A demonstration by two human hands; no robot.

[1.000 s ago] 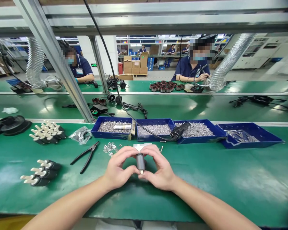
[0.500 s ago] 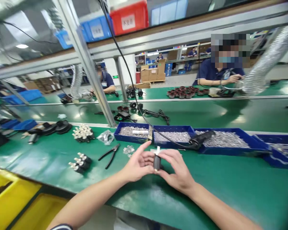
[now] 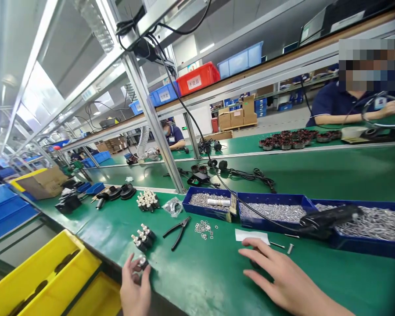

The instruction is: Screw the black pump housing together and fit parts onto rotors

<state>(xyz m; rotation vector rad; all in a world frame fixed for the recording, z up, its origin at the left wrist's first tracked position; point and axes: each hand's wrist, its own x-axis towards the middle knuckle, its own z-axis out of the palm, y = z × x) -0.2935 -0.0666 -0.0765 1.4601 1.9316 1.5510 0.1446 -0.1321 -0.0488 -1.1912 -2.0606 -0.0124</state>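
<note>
My left hand pinches a small black cylindrical part with a pale end facing up, at the near edge of the green bench. Just beyond it stands a small group of similar black parts with cream stems. My right hand is open, palm down and fingers spread above the bench, by a white slip of paper. Something dark shows under its fingers; I cannot tell whether it is an object or shadow. Loose screws lie beyond that hand. Pliers and scattered metal washers lie between the hands.
Blue trays of small metal parts line the bench's back, with a black cabled tool across them. A larger group of stemmed parts stands left of a plastic bag. Yellow bins sit below left. Co-workers sit opposite.
My hands have parted. The left has moved left with the black part, close to the standing group; the right has let go and opened. The camera view has turned left.
</note>
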